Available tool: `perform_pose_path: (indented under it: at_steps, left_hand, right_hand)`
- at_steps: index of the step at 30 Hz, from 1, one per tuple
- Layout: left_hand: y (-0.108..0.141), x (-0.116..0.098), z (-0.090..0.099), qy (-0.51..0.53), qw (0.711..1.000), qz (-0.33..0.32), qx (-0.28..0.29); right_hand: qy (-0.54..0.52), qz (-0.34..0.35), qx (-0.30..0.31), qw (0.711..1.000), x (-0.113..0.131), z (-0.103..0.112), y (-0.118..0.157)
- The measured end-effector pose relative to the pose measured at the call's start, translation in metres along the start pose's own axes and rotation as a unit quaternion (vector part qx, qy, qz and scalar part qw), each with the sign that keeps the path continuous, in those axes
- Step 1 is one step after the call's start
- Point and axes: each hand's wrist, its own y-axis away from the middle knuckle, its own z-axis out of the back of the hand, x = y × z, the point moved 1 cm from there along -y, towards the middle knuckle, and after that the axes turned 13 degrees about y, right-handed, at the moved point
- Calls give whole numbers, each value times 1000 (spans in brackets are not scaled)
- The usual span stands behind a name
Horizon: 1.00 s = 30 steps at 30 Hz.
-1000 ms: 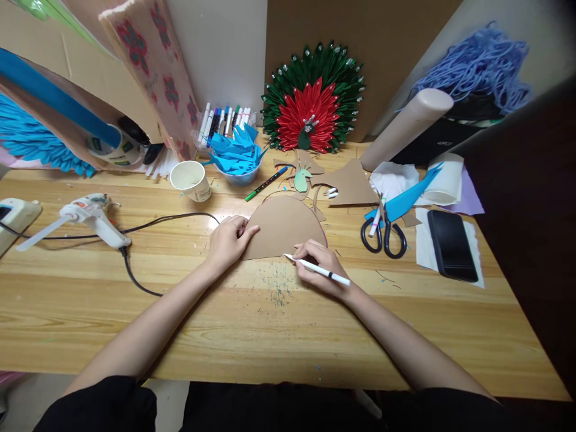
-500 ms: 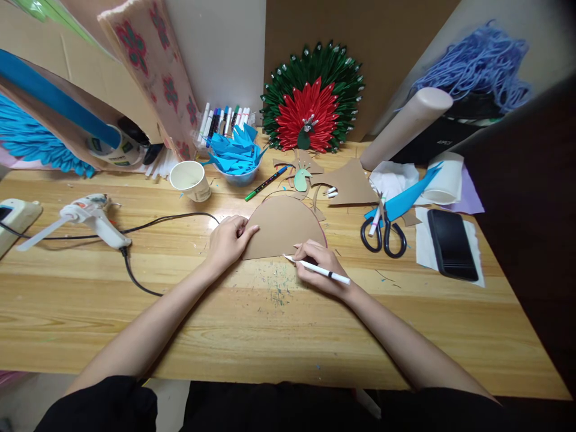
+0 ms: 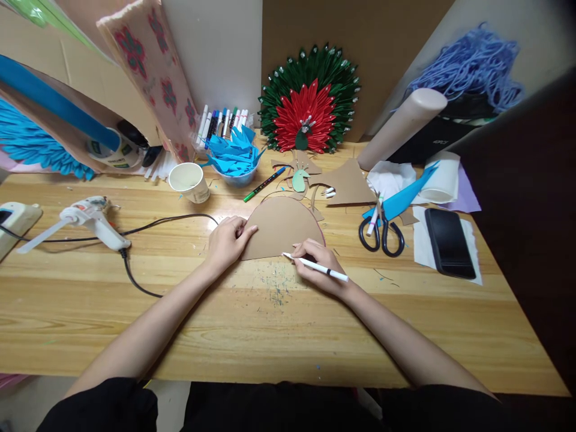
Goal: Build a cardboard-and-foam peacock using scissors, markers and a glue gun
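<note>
A brown half-round piece of cardboard [image 3: 281,225] lies on the wooden table, its straight edge toward me. My left hand [image 3: 227,240] grips its left side, thumb on top and the other fingers bent at the edge. In my right hand [image 3: 318,264] is a white marker [image 3: 330,273] with a dark band, held in a writing grip. The marker's tip touches or hovers just over the middle of the straight edge; I cannot tell which. A purple line runs along the curved right edge.
A glue gun [image 3: 96,222] with its cord lies to the left. Beyond the cardboard are a paper cup [image 3: 189,183], a bowl of blue pieces [image 3: 236,171], a blue-green marker [image 3: 264,184] and cardboard scraps [image 3: 348,183]. Black-handled scissors [image 3: 393,239] and a phone [image 3: 450,243] lie on the right.
</note>
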Motion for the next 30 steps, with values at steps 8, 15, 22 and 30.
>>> perform_pose_path:
  at_steps: [8,15,22,30]
  left_hand:
    - [1,3,1,57,998,-11,-13]
    - [2,7,1,133,990,-19,-32]
    - [2,7,2,164,986,-3,-23]
    - [1,4,4,153,988,-8,-26]
  right_hand:
    - [-122,-89,-200,968,-10,21,-3]
    - [-131,-143,-82,978,-41,36,-11]
    - [-172,-201,-171,949,-46,40,-13]
    - [-163,-194,-197,947,-51,44,-14]
